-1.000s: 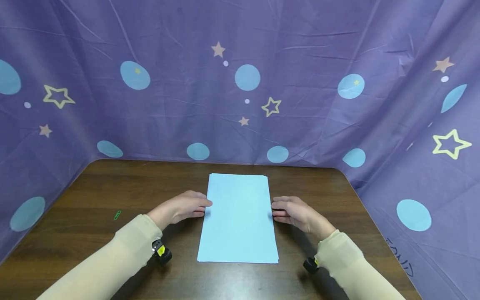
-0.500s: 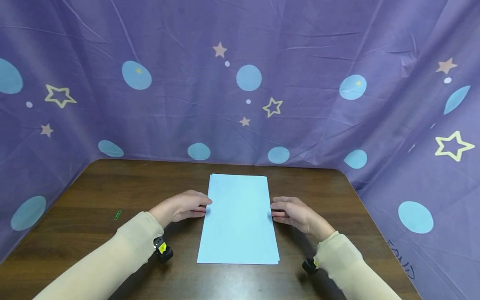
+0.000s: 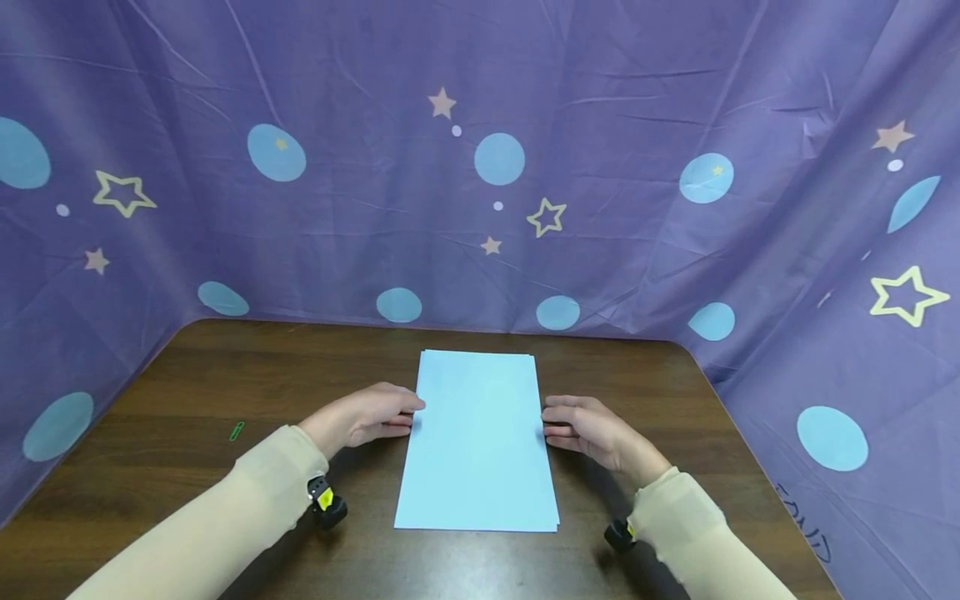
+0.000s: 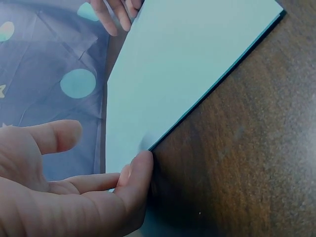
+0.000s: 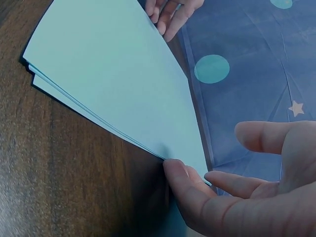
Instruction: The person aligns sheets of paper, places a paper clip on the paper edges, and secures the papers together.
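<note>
A stack of light blue paper sheets (image 3: 480,450) lies upright-wise before me, its lower right corner slightly uneven. My left hand (image 3: 371,414) rests at its left edge, a fingertip just over the margin. From the opposite side, my right hand (image 3: 596,429) touches the right edge. In the left wrist view, fingertips (image 4: 143,163) of the left hand meet the stack's edge while another digit stands free. The right wrist view has the right hand's fingertips (image 5: 175,170) against the layered sheet edges (image 5: 98,121). Neither hand is curled round the paper.
A small green elongated loop, like a paper clip (image 3: 237,431), lies on the brown wooden table (image 3: 300,350) left of the paper. Purple cloth (image 3: 360,167) with stars and blue dots hangs behind and at both sides. Each wrist carries a black device (image 3: 327,502).
The head view has shifted very slightly. Both hands stay at the sides of the stack, and the paper keeps nearly the same place, its lower right corner showing a little more offset.
</note>
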### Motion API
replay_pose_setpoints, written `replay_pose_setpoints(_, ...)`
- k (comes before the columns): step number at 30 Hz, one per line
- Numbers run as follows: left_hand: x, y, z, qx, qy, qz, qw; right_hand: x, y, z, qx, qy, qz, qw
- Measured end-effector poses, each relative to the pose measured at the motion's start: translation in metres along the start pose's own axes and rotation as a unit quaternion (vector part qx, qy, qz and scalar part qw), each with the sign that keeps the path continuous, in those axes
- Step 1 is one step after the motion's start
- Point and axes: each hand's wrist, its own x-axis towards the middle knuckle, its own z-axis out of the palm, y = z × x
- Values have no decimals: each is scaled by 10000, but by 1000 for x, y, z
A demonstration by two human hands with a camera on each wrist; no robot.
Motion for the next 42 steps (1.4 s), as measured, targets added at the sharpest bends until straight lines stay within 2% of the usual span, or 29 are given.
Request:
replay_pose_setpoints(7,-2,0,2,-10,-31,27,10000,0,1,2,-24,43,-64,10000)
replay_pose_setpoints(19,-2,-3,2,-461,252,-56,9986,-3,-1,5,-211,75,-177,9996)
replay_pose_setpoints(30,-1,1,4,-390,247,-79,9989,1,0,3,-282,206,-194,9992)
replay_pose_setpoints(35,2,1,4,-475,341,-156,9982,4,0,4,-267,192,-251,9991)
replay_pose_setpoints(42,2,0,6,-590,306,-162,9977,1,1,5,-279,235,-213,9991)
